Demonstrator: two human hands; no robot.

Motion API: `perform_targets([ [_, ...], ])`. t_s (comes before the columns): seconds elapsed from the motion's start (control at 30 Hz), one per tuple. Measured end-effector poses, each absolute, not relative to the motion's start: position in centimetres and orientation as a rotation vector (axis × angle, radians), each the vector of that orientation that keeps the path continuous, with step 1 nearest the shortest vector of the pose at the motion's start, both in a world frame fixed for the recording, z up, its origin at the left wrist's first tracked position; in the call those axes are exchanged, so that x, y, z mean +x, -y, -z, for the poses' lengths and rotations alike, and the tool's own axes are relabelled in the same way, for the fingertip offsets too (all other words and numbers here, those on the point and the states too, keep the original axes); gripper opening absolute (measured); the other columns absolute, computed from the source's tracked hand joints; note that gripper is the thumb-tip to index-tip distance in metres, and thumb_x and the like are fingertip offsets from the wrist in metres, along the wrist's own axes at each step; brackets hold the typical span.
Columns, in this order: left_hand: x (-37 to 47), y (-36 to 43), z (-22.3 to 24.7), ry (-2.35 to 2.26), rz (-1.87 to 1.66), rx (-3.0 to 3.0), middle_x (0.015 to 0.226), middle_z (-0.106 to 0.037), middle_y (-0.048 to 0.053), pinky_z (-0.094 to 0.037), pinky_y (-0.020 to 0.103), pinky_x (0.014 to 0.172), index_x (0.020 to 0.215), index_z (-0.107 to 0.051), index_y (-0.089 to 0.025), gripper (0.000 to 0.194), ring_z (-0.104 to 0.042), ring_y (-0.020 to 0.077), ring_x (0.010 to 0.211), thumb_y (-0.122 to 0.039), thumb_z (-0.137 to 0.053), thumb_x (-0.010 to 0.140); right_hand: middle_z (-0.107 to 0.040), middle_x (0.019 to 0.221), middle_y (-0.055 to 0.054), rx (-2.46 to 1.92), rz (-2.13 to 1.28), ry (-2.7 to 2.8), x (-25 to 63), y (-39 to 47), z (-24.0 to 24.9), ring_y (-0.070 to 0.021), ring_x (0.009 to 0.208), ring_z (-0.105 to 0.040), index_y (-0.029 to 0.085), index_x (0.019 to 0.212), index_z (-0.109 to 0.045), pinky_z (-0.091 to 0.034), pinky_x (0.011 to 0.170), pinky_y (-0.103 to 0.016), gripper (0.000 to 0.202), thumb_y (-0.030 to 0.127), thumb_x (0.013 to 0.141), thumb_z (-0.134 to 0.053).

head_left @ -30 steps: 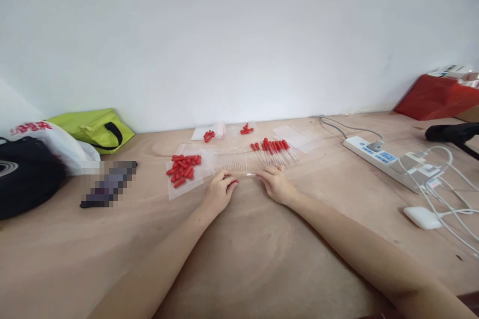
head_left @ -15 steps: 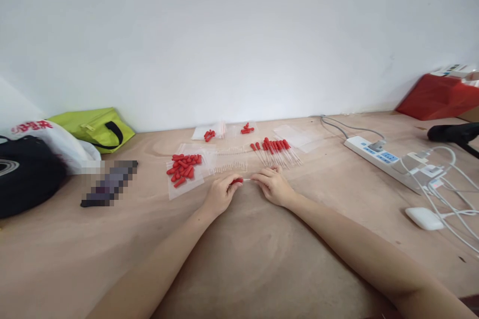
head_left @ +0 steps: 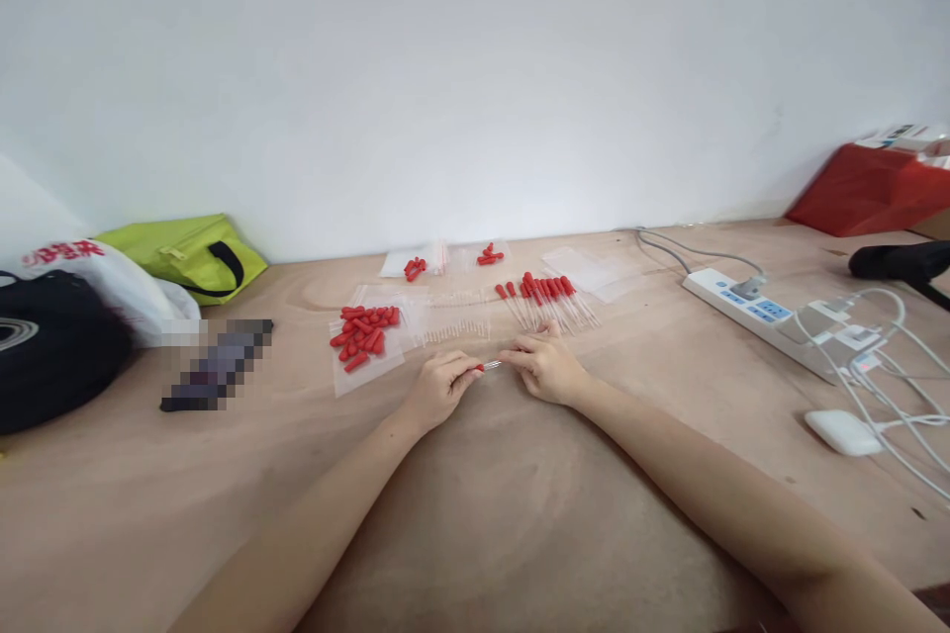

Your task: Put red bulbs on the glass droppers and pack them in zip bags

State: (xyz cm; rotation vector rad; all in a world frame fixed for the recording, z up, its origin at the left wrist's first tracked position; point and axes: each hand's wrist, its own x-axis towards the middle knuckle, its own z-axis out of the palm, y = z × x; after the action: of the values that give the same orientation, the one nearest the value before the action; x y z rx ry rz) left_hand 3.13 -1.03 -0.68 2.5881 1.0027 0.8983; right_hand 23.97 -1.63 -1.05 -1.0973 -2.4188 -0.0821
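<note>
My left hand point(head_left: 440, 388) pinches a red rubber bulb point(head_left: 480, 368), of which only the end shows past the fingertips. From that end a thin clear glass tube point(head_left: 492, 364) runs across to my right hand point(head_left: 547, 366), closed on its other end. Just beyond my right hand lie several droppers point(head_left: 545, 289), red bulbs away from me. Loose red bulbs point(head_left: 367, 331) are heaped on a clear plastic bag to the left. Between the two groups, thin clear tubes point(head_left: 456, 328) lie in a row.
Smaller red bulb groups point(head_left: 416, 268) rest on plastic bags near the wall. A power strip point(head_left: 742, 307) with white cables and a white charger point(head_left: 844, 433) is on the right. At left are a phone point(head_left: 219, 366), a green bag point(head_left: 189, 252) and a dark bag point(head_left: 59, 351).
My left hand has shifted slightly, and less of the red bulb shows. The clear tube is more visible between my hands and tilts a little. Everything else stays put.
</note>
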Motion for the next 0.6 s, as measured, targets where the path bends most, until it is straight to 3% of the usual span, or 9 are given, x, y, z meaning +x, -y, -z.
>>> perform_targets([
  [0.13,3.1,1.0,0.8,-1.019,-0.869,2.683,0.071,-0.063,0.003,-0.042,0.028,0.069,0.08,-0.061,-0.018,0.023,-0.057,0.014,0.067,-0.03,-0.043,0.085,-0.061,0.075,-0.003,-1.075,0.155,2.412,23.6,2.0,1.4,-0.0126,0.064,-0.047,0.023,0.092,-0.063,-0.018,0.075,-0.034,0.034,0.008,0.073,-0.04],
  [0.6,3.1,1.0,1.0,-0.856,-0.918,2.688,0.074,-0.065,0.001,-0.039,0.031,0.076,0.081,-0.059,-0.018,0.015,-0.058,0.0135,0.07,-0.027,-0.047,0.083,-0.063,0.073,-0.002,-1.09,-0.087,2.371,22.4,2.8,1.4,-0.0117,0.066,-0.049,0.019,0.087,-0.062,-0.017,0.07,-0.03,0.025,0.014,0.08,-0.039],
])
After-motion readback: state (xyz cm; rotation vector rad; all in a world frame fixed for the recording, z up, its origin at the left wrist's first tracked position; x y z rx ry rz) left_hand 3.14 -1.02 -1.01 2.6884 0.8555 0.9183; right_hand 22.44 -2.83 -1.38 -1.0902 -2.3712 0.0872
